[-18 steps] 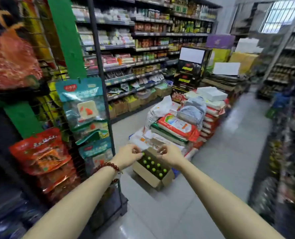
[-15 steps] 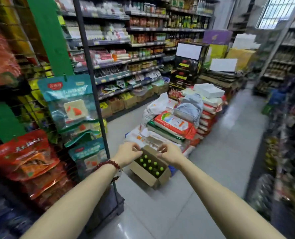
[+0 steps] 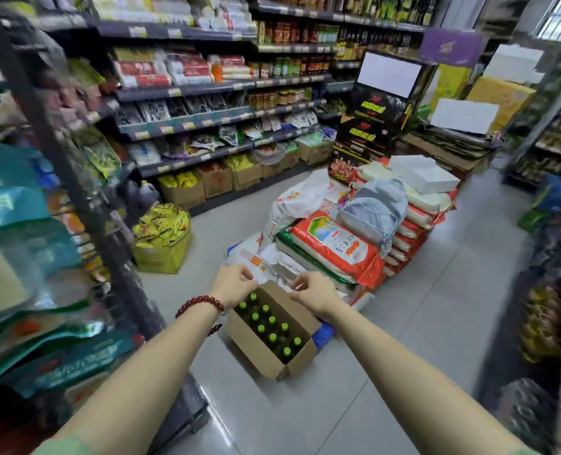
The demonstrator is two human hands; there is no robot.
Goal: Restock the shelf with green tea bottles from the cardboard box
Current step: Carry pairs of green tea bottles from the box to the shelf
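Observation:
An open cardboard box [image 3: 256, 354] sits low over the grey floor, in front of me. It holds several green tea bottles [image 3: 272, 330] with bright green caps, standing upright in rows. My left hand [image 3: 233, 285], with a red bead bracelet on its wrist, pinches the far left corner of the box's rim. At the far right corner of that rim my right hand [image 3: 315, 293] does the same. Whether the box rests on the floor or hangs from my hands cannot be told.
A dark wire rack [image 3: 85, 205] with hanging snack bags stands close on my left. Stacked rice sacks [image 3: 335, 247] lie just beyond the box, with a yellow snack carton [image 3: 161, 244] to their left. Stocked shelves [image 3: 190, 90] line the aisle; a blue object [image 3: 325, 334] shows beside the box.
The view has swung right, so the left rack and its hanging bags slid toward the left edge. Both hands stay on the box's far rim.

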